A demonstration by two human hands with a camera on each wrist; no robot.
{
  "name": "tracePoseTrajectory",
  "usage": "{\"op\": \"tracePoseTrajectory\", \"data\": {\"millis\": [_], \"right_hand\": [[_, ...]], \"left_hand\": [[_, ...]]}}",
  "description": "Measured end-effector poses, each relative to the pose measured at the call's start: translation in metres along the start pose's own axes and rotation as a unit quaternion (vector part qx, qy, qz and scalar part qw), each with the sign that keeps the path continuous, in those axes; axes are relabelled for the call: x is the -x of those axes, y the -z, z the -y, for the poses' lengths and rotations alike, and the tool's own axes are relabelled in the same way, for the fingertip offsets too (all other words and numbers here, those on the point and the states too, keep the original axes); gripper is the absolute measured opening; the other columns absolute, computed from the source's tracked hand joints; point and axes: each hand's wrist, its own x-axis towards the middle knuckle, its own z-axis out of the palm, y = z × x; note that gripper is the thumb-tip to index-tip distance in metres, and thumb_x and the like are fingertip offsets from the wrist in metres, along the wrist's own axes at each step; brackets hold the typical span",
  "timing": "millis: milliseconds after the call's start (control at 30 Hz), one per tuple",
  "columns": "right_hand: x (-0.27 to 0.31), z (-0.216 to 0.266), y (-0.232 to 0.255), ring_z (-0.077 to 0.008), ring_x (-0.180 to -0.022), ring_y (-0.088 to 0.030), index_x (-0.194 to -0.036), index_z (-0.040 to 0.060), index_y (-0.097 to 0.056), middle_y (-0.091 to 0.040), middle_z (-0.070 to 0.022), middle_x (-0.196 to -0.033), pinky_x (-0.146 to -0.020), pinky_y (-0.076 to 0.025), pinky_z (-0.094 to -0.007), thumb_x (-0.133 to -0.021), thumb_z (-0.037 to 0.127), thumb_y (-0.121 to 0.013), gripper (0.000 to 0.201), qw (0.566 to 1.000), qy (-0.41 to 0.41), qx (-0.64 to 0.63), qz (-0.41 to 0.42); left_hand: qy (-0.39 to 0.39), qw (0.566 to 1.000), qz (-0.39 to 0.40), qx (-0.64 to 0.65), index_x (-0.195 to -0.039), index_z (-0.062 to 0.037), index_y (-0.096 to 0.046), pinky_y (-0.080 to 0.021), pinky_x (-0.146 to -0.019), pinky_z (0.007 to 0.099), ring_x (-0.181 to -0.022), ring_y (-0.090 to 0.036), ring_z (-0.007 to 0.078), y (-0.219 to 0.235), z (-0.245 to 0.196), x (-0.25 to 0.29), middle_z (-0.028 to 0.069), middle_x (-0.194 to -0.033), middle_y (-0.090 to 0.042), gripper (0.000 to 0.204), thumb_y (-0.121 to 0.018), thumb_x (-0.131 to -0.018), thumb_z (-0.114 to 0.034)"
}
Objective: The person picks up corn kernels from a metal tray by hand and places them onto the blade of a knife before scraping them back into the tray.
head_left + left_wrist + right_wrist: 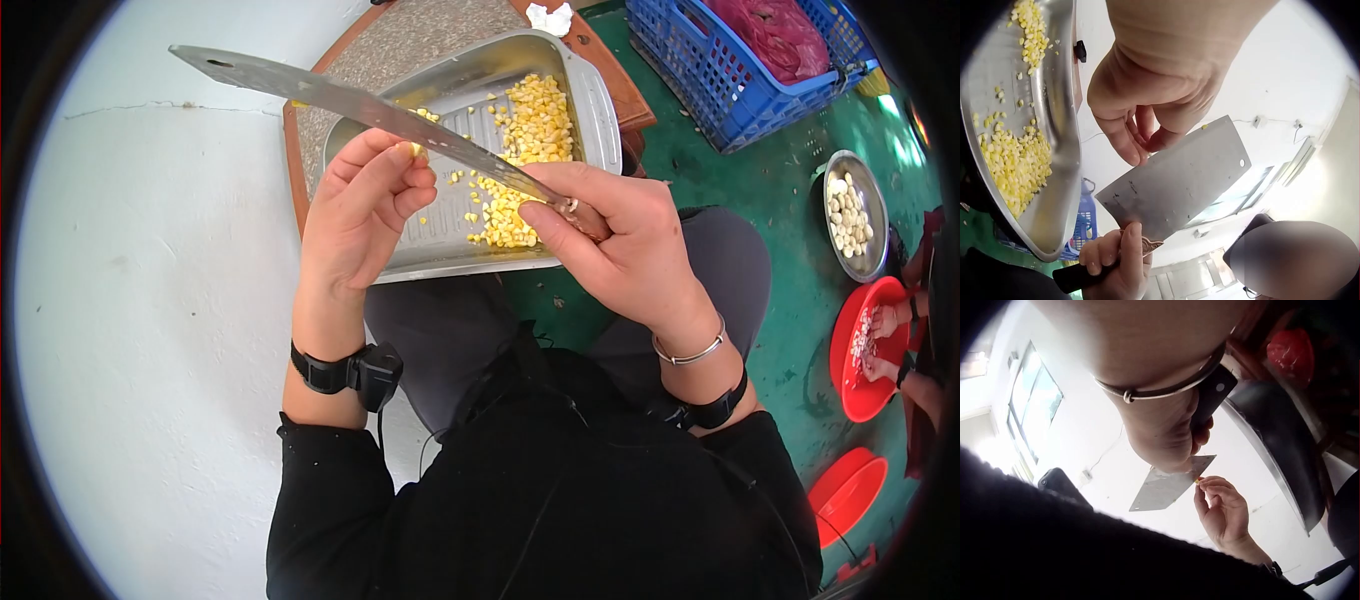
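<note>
My right hand (625,235) grips the handle of a wide-bladed cleaver (370,108), whose blade extends to the upper left above a metal tray (600,115). At the blade's edge, my left hand (365,210) pinches a small yellow kernel (416,149) between thumb and finger. Cut corn kernels (538,120) lie in the tray, mostly on its right side. The left wrist view shows the flat of the blade (1179,178) beside the left fingertips, with a yellow bit on its edge. In the right wrist view the left hand (1225,515) is close to the blade (1169,487).
The tray stands on a wood-edged table (610,70). To the right are a blue crate (700,100) with a pink bag, a metal bowl (880,215) of pale pieces, a red basin (865,400) with another person's hands in it, and another red basin (848,490). A white wall (150,300) stands left.
</note>
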Motion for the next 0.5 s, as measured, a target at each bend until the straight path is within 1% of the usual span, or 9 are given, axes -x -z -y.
{"op": "tracePoseTrajectory", "data": {"millis": [100,167,267,400,467,500], "right_hand": [[0.0,-0.0007,-0.0004,-0.0185,-0.044,-0.047,-0.097,0.006,-0.067,-0.048,-0.007,-0.052,-0.046,-0.039,-0.0274,-0.078,0.009,-0.069,0.019,1.0,0.007,-0.005,-0.005],[0.0002,-0.0012,-0.0003,-0.0192,-0.044,-0.047,-0.097,0.0061,-0.067,-0.048,-0.0072,-0.053,-0.046,-0.039,-0.0275,-0.078,0.009,-0.069,0.019,1.0,0.019,-0.002,-0.011],[0.0003,0.001,0.0024,-0.0195,-0.046,-0.048,-0.097,0.0064,-0.067,-0.049,-0.0075,-0.054,-0.047,-0.04,-0.0275,-0.078,0.009,-0.069,0.019,1.0,0.0,0.0,0.011],[0.0002,0.0011,0.0013,-0.0195,-0.046,-0.049,-0.098,0.0068,-0.067,-0.05,-0.0076,-0.055,-0.048,-0.041,-0.0273,-0.078,0.009,-0.069,0.02,1.0,0.008,-0.013,-0.004],[-0.0002,0.0016,0.0027,-0.0198,-0.047,-0.05,-0.097,0.0069,-0.067,-0.051,-0.008,-0.055,-0.048,-0.041,-0.0272,-0.078,0.009,-0.068,0.019,1.0,0.007,-0.01,0.006],[-0.0001,0.0012,0.0028,-0.0198,-0.047,-0.05,-0.097,0.0069,-0.067,-0.051,-0.008,-0.055,-0.048,-0.041,-0.0272,-0.078,0.009,-0.068,0.019,1.0,0.007,-0.01,0.005]], "left_hand": [[-0.001,1.0,0.002,0.011,-0.098,-0.0014,-0.062,-0.057,-0.071,0.0253,-0.079,-0.066,0.0137,0.0006,0.0015,0.001,0.0076,-0.087,-0.066,0.011,-0.053,-0.092,-0.004],[-0.016,1.0,-0.004,0.006,-0.116,0.0048,-0.055,-0.056,-0.072,0.0248,-0.079,-0.064,0.0136,0.0027,0.0037,0.0026,0.0097,-0.091,-0.064,0.026,-0.047,-0.093,-0.002],[-0.013,1.0,-0.005,-0.027,-0.116,0.0051,-0.056,-0.056,-0.073,0.025,-0.079,-0.064,0.0139,0.0022,0.0034,0.0043,0.0096,-0.091,-0.065,0.025,-0.048,-0.093,-0.003],[-0.007,0.999,0.004,-0.052,-0.115,0.0053,-0.057,-0.056,-0.073,0.0249,-0.079,-0.064,0.0143,-0.0032,0.0043,0.0053,0.0094,-0.09,-0.065,0.025,-0.051,-0.092,-0.003],[0.006,0.998,0.019,-0.058,-0.1,0.0005,-0.062,-0.056,-0.073,0.0271,-0.078,-0.066,0.0156,-0.0029,0.0043,0.0043,0.0095,-0.089,-0.067,0.012,-0.056,-0.09,-0.002],[0.007,0.998,0.019,-0.058,-0.1,0.0005,-0.062,-0.056,-0.073,0.0271,-0.078,-0.066,0.0156,-0.0023,0.0051,0.0045,0.0095,-0.089,-0.067,0.012,-0.056,-0.09,-0.002]]}}
